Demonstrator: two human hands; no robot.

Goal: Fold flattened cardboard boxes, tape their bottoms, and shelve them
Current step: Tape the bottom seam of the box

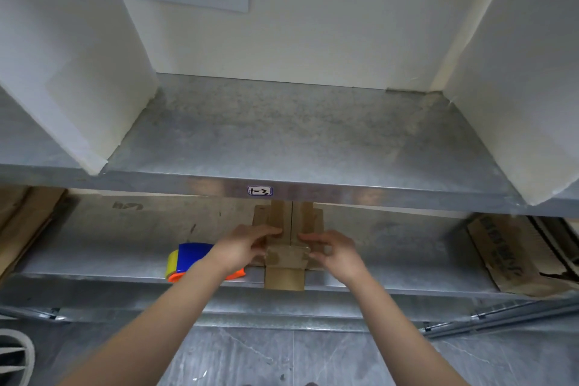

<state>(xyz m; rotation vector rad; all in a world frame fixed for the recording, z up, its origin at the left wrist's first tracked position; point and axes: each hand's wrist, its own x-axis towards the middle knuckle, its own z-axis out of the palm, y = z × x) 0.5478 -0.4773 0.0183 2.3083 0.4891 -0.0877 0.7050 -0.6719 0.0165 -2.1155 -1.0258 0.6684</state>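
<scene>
has the small cardboard box point(283, 279) on the lower shelf point(125, 235), near end past the front edge, probably for reach. presses left hand point(247, 244) and right hand point(332, 252) either side of the centre seam, fingers nearly straight and flat, likely to smooth the tape strip point(286, 251). points the long axis straight away, seam along it, with the tape dispenser point(188, 257) just left.

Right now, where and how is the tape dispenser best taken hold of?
Grip the tape dispenser round its blue body, probably from above and the front: it lies near the shelf's front edge, and the left forearm covers its right end.
</scene>
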